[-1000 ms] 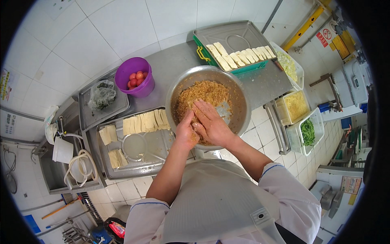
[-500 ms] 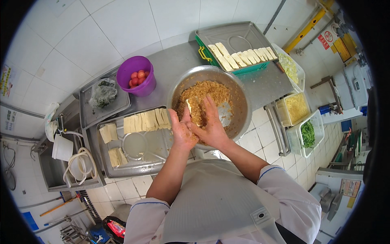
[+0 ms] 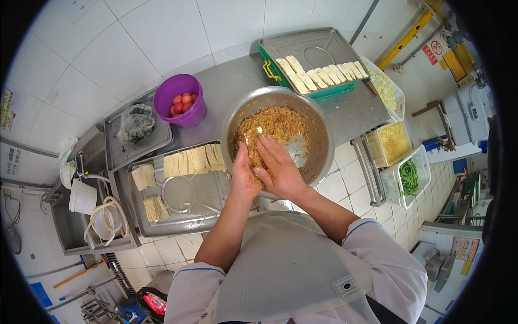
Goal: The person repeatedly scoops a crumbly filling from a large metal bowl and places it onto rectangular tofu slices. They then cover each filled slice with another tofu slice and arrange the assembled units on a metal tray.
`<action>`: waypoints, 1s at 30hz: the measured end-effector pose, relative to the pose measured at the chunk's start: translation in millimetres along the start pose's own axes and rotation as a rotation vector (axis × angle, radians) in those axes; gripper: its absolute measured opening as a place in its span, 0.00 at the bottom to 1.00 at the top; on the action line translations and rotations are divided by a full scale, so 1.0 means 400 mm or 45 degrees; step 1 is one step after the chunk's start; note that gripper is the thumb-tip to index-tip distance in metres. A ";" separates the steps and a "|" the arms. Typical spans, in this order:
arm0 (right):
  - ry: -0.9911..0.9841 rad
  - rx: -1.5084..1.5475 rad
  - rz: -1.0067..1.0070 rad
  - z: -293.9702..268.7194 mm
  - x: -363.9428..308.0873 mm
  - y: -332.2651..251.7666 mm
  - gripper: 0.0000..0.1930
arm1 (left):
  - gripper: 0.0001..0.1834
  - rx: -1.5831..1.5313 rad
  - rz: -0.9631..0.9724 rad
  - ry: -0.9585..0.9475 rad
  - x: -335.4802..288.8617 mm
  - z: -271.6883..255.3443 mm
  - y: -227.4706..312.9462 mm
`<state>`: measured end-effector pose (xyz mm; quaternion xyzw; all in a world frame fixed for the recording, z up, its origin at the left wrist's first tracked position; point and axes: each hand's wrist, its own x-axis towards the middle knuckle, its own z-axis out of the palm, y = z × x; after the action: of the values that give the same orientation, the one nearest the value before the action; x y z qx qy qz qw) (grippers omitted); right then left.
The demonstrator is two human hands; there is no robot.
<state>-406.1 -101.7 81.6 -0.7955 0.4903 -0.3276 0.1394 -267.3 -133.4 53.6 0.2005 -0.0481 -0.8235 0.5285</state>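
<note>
My apron is closest to me. My left arm leans a little to the right, and my right arm slants in to the left, so my wrists come near each other. My left hand is cupped, with its fingers pointing away from me. My right hand lies flat beside it. Its fingers are straight and close together, tips up and a bit left, and its thumb reaches toward my left hand. Both hands hold a white slab between them. Its far end pokes out past my fingers, with brown stuff on top. I can't tell how hard my fingers squeeze, because my right hand hides the rest. The slab is over the big metal bowl, which has brown mush in it. To the left, a tray holds more pale slabs. Farther off, a purple bucket has round red things inside, and more white slabs line another tray.
</note>
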 end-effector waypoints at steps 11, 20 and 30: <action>0.144 0.261 0.210 -0.011 0.008 -0.007 0.32 | 0.26 0.008 -0.072 0.051 -0.002 -0.020 0.006; 0.115 0.133 -0.037 -0.008 -0.025 0.014 0.23 | 0.25 0.031 0.064 0.023 0.009 -0.025 0.012; 0.082 0.211 0.076 0.003 -0.073 0.099 0.16 | 0.24 -0.101 0.163 0.128 0.002 -0.043 0.042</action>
<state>-441.4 -95.4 48.2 -0.7555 0.4891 -0.3881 0.1985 -247.0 -139.2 42.6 0.2170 -0.0017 -0.7783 0.5892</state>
